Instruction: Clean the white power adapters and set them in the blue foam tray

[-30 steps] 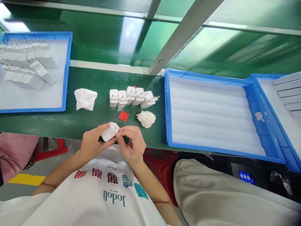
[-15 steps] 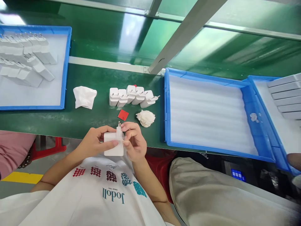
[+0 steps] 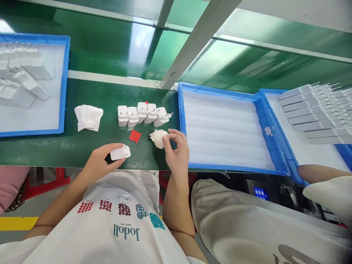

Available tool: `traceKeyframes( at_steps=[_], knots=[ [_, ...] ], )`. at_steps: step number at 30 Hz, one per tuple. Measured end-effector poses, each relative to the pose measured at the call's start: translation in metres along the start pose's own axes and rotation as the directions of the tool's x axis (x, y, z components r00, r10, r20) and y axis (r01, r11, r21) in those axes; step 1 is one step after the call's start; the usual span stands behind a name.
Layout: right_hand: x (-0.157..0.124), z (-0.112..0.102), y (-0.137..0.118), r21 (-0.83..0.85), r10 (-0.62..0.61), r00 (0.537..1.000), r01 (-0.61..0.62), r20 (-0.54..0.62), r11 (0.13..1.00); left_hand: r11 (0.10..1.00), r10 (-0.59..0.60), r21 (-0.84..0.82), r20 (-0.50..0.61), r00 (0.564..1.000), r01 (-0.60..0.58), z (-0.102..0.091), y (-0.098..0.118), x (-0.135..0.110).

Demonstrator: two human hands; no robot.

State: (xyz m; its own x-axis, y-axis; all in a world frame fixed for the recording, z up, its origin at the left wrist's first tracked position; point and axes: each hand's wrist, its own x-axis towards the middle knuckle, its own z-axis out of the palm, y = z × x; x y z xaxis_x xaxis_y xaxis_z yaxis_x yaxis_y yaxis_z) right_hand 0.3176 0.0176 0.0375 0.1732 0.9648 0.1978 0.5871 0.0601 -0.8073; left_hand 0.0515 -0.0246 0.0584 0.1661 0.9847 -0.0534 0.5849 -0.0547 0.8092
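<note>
My left hand (image 3: 99, 163) is closed around a white plug adapter (image 3: 120, 152) near the front edge of the green bench (image 3: 41, 150). My right hand (image 3: 176, 148) has reached to a crumpled white wad (image 3: 157, 138), thumb and forefinger pinched at its right edge. Whether anything lies in the pinch I cannot make out. A small red square (image 3: 135, 136) lies between the hands. Behind it stands a row of white adapters (image 3: 141, 114), pins up. A second crumpled white cloth (image 3: 88, 117) lies to the left.
A blue tray (image 3: 65, 73) with several white adapters sits far left. A blue tray lined with white foam (image 3: 220, 128) sits right of my hand. Farther right, another blue tray (image 3: 275, 121) holds rows of adapters. A co-worker's arm (image 3: 316, 172) and beige clothing are at the right.
My right hand let go of the adapter and moved right to the crumpled wad. My left hand lowered the adapter toward the bench. The view shifted right, showing more of the far right tray.
</note>
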Motion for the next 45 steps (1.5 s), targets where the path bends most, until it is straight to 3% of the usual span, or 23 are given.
traceKeyframes(
  at_steps=[9, 12, 15, 16, 18, 21, 23, 25, 27, 29, 35, 38, 45],
  knots=[
    [-0.006, 0.022, 0.017, -0.098, -0.125, 0.987, 0.115, -0.097, 0.988, 0.994, 0.105, 0.004, 0.01, 0.994, -0.105, 0.001, -0.007, -0.001],
    [-0.01, 0.019, 0.023, -0.064, -0.154, 0.984, 0.149, -0.083, 0.987, 1.0, -0.001, -0.028, 0.013, 1.0, 0.001, 0.0, -0.01, -0.002],
    [-0.018, 0.014, 0.015, -0.047, -0.293, 0.946, 0.289, -0.142, 0.956, 0.98, -0.068, -0.183, 0.068, 0.995, 0.079, -0.004, -0.016, -0.002],
    [-0.022, 0.013, 0.008, -0.022, -0.358, 0.925, 0.358, -0.131, 0.933, 0.962, -0.055, -0.261, 0.099, 0.994, 0.079, -0.005, -0.019, -0.002],
    [-0.03, 0.014, -0.008, 0.115, -0.487, 0.873, 0.483, 0.005, 0.868, 0.899, 0.013, -0.434, 0.148, 0.989, 0.053, -0.005, -0.023, 0.0],
    [-0.044, 0.027, -0.034, 0.348, -0.592, 0.779, 0.506, 0.207, 0.789, 0.743, 0.11, -0.67, 0.123, 0.986, 0.001, 0.004, -0.022, 0.002],
    [-0.052, 0.041, -0.046, 0.352, -0.571, 0.806, 0.494, 0.158, 0.795, 0.633, 0.064, -0.774, 0.03, 0.998, -0.017, 0.016, -0.016, 0.002],
    [-0.059, 0.056, -0.053, 0.273, -0.54, 0.841, 0.514, 0.028, 0.813, 0.545, -0.038, -0.838, -0.028, 0.999, -0.003, 0.027, -0.008, 0.001],
    [-0.065, 0.067, -0.057, 0.189, -0.573, 0.816, 0.575, -0.071, 0.796, 0.477, -0.083, -0.878, -0.011, 0.996, 0.03, 0.035, -0.003, -0.002],
    [-0.068, 0.071, -0.061, 0.183, -0.605, 0.79, 0.612, -0.097, 0.769, 0.45, -0.062, -0.892, 0.016, 0.998, 0.042, 0.038, -0.002, -0.004],
    [-0.063, 0.056, -0.08, 0.438, -0.442, 0.897, 0.403, -0.014, 0.803, 0.502, 0.057, -0.865, 0.064, 0.996, 0.027, 0.032, -0.014, -0.005],
    [-0.056, 0.049, -0.089, 0.444, -0.443, 0.897, 0.394, 0.006, 0.805, 0.536, 0.092, -0.844, 0.076, 0.993, 0.015, 0.032, -0.015, -0.005],
    [-0.056, 0.05, -0.095, 0.466, -0.393, 0.919, 0.361, -0.031, 0.808, 0.596, 0.199, -0.791, -0.021, 0.98, -0.138, 0.034, -0.013, -0.002]
  ],
)
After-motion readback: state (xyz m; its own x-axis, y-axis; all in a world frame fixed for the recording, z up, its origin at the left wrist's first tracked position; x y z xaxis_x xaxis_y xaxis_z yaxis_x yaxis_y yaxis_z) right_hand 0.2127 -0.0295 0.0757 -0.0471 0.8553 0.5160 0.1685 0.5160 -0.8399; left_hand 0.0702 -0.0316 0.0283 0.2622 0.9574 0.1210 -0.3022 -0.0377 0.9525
